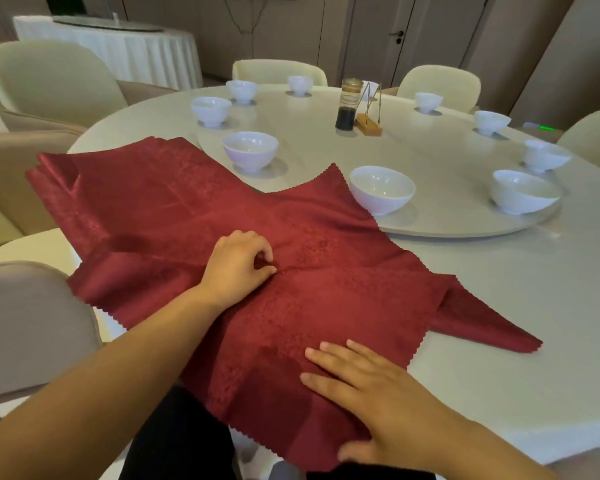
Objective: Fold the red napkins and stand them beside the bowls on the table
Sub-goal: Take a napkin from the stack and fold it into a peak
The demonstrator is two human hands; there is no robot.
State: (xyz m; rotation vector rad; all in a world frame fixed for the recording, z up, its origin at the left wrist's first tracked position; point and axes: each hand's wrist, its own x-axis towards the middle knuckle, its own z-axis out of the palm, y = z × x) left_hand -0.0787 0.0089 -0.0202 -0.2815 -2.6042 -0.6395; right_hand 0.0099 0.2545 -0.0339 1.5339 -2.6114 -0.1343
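your left hand pinches the centre of the red napkin, spread at the near edge of the table just beside the nearest bowl, while your right hand lies flat, fingers straight, on its near hem: pin there and raise the pinch slowly.

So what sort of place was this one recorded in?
Probably a restaurant's private dining room: a large round table with a turntable ringed by white bowls, padded chairs around it, and a second skirted table behind.
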